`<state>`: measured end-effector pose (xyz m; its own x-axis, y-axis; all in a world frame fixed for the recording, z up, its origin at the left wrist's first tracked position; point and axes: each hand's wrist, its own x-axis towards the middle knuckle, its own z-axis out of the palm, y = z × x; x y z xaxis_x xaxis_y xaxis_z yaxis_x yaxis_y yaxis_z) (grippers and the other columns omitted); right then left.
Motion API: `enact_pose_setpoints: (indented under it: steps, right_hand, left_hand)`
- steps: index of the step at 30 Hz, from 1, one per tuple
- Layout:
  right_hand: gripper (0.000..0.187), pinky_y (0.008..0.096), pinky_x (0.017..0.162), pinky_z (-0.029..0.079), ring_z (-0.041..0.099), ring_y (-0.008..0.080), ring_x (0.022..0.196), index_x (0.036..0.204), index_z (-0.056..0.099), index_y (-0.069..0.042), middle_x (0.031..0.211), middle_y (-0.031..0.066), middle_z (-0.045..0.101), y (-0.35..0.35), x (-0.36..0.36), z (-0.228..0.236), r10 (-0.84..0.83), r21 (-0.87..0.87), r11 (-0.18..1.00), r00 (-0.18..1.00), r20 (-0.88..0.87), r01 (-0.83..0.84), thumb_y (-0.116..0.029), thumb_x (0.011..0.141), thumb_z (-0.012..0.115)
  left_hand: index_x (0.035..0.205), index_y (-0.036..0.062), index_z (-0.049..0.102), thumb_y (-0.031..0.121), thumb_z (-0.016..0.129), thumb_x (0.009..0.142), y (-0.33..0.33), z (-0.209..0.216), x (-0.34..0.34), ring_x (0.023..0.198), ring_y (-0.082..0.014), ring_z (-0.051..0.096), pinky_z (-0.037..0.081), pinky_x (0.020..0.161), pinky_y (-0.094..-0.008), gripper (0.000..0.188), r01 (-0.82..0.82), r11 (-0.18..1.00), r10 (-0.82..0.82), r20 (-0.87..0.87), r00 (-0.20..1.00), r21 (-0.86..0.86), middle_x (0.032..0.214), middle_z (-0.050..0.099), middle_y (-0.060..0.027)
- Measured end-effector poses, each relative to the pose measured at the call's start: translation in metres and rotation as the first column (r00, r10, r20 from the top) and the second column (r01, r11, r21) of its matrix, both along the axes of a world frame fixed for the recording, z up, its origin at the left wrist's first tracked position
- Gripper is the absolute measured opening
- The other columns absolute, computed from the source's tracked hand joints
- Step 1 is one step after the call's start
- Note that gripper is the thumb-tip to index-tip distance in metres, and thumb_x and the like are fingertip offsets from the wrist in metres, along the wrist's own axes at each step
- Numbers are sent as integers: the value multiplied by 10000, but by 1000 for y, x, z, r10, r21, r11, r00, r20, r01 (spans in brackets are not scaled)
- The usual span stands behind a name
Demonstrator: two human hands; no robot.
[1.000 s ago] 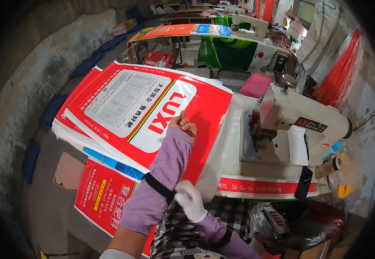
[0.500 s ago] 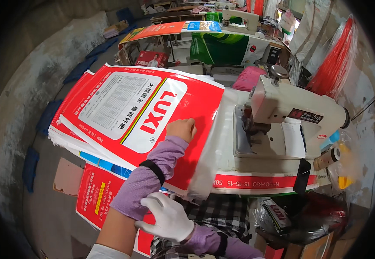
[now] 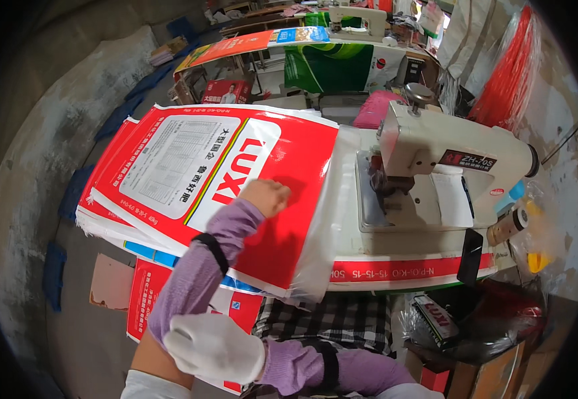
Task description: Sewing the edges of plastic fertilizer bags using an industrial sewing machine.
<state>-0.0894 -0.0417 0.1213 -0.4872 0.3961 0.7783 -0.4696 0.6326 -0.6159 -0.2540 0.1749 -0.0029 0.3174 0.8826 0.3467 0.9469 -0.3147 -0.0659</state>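
Bare and curled into a fist, my left hand (image 3: 267, 197) is over the top red-and-white printed sack (image 3: 295, 163) of a flat stack. A purple oversleeve (image 3: 192, 272) with a black band covers that forearm. My right hand (image 3: 212, 347), in a white glove, is closed on the oversleeve's upper edge near my left elbow; its fingertips are partly hidden. A purple oversleeve with a black band is also on my right arm. Just right of the stack stands a cream sewing machine (image 3: 448, 159), which neither hand touches.
A translucent plastic liner edge (image 3: 322, 233) sticks out from the sacks toward the machine. A thread spool (image 3: 507, 226) stands at the machine's right. Red fibre strands (image 3: 505, 83) hang by the wall. Another sack-covered table (image 3: 236, 50) is farther back. Plastic-wrapped bundles (image 3: 475, 319) lie at lower right.
My gloved right hand has moved left and down along my left arm, and the oversleeve's upper edge now sits closer to the elbow. My left fist has shifted slightly left.
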Motion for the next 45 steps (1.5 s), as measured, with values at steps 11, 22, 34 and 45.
enact_pose_setpoints:
  steps: [11, 22, 34, 45]
  right_hand:
    - [393, 403, 598, 496, 635, 308, 706, 1170, 559, -58, 858, 130, 609, -5, 14, -73, 9, -303, 944, 905, 426, 133, -275, 865, 675]
    - [213, 466, 603, 482, 621, 388, 688, 1056, 595, -27, 735, 219, 611, -17, -26, -71, 190, -555, 831, 915, 357, 44, -190, 931, 536]
    - [202, 439, 593, 482, 604, 368, 647, 856, 646, -58, 718, 163, 625, -38, 20, -63, 423, -198, 906, 828, 367, -375, -231, 874, 543]
    - [180, 465, 678, 486, 630, 363, 799, 889, 578, -109, 836, 147, 635, 29, 75, -99, 374, -209, 921, 600, 707, -329, -265, 921, 495]
  left_hand:
    - [695, 123, 527, 207, 444, 949, 47, -4, -146, 476, -128, 504, 499, 531, -303, 280, -349, 892, -194, 454, -870, -287, 571, 508, 31]
    - [1075, 133, 580, 131, 408, 926, 31, 16, -134, 493, -94, 490, 513, 535, -289, 228, -354, 881, -215, 401, -890, -314, 660, 531, 41]
    - [950, 91, 664, 117, 561, 898, 11, 11, -75, 523, -189, 583, 471, 537, -342, 118, -282, 957, 190, 590, 785, 67, 611, 587, -90]
    - [944, 191, 634, 357, 850, 610, -97, -11, 115, 957, -263, 565, 417, 787, -397, 431, -125, 946, 174, 142, 974, -301, 949, 581, -62]
